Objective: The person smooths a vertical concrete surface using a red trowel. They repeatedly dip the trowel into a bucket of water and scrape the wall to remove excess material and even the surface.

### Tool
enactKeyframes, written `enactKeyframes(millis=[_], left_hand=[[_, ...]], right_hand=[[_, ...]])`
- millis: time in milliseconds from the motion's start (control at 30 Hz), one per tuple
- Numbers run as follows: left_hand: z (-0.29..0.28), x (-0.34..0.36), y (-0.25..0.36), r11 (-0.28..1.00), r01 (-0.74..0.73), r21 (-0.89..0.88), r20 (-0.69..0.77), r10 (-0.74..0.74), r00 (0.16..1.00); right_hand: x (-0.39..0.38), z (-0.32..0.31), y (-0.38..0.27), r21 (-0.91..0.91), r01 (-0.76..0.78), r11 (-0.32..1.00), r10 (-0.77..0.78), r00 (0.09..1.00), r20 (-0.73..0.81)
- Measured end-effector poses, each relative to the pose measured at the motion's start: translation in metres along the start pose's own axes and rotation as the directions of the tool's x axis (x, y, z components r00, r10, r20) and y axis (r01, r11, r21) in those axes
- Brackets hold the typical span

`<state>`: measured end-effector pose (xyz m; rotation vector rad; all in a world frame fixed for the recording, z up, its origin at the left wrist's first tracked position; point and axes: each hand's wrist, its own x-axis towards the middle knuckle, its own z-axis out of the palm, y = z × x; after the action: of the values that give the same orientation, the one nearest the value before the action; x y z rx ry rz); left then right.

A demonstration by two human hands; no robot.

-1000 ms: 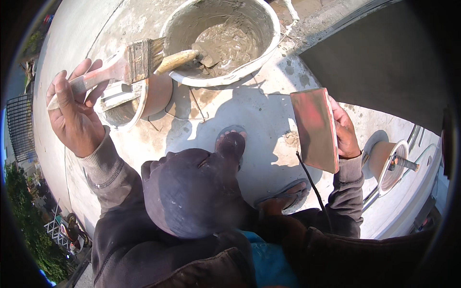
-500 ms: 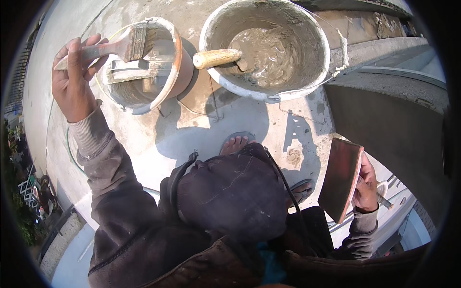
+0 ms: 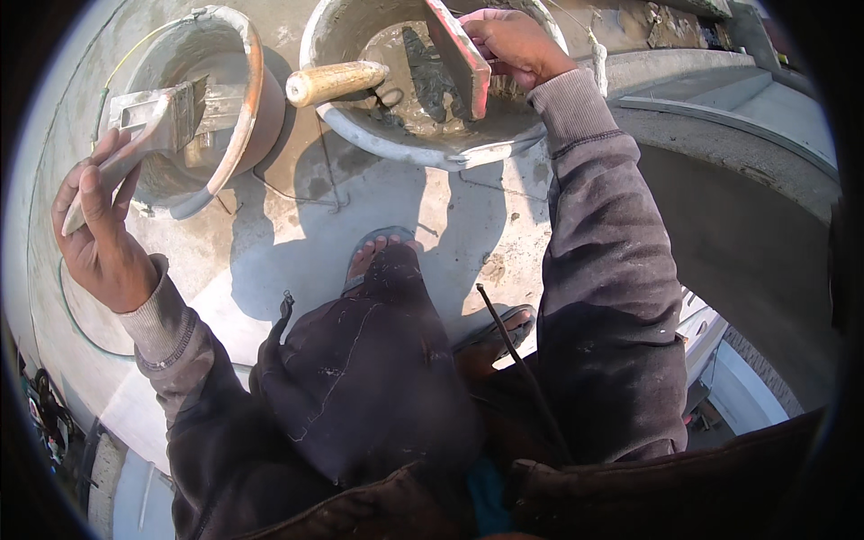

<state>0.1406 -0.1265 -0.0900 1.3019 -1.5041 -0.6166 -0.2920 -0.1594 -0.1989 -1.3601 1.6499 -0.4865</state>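
My left hand [image 3: 103,220] grips a mortar-crusted paintbrush [image 3: 144,139], its bristles over a pale bucket [image 3: 251,94] with an orange-streaked rim, which holds cloudy liquid and some crusted tools. My right hand [image 3: 517,49] holds a flat rectangular float [image 3: 463,67] with red edges on edge, inside the top of a larger white bucket [image 3: 351,126] of wet grey mortar. A trowel's wooden handle [image 3: 328,85] lies across that bucket's left side; its blade is hard to make out.
A concrete step [image 3: 693,85] and a dark grey vertical face [image 3: 738,261] are on the right. A thin green hose [image 3: 67,301] lies on the pale concrete floor at left. Bent wire rods [image 3: 297,198] lie before the buckets; my sandalled feet [image 3: 382,247] stand below.
My right hand has swung forward and up with the float, from low at the right into the mortar bucket. The brush is more tilted, lower and further left over the smaller bucket.
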Motion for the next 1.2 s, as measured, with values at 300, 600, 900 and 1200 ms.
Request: enactKeyframes(millis=[300,600,900,1200], left_hand=[[-0.028,-0.01,-0.008,1.0,0.03,0.004,-0.003,-0.03,1.0],[-0.005,-0.005,0.013,0.993,0.061,-0.104,0.012,-0.06,0.998],[0.015,-0.013,0.005,0.937,0.068,-0.341,0.047,-0.055,0.997],[0.024,-0.01,0.035,0.878,0.013,-0.478,0.113,0.046,0.993]], right_hand=[[0.039,0.059,0.021,0.091,-0.36,0.928,0.365,0.931,-0.033],[-0.059,-0.006,-0.033,0.811,-0.206,0.548,0.11,0.979,0.174],[-0.221,-0.041,-0.067,0.855,-0.078,0.513,-0.239,0.943,0.23],[-0.365,-0.045,-0.042,0.484,-0.096,0.87,-0.004,0.979,0.202]])
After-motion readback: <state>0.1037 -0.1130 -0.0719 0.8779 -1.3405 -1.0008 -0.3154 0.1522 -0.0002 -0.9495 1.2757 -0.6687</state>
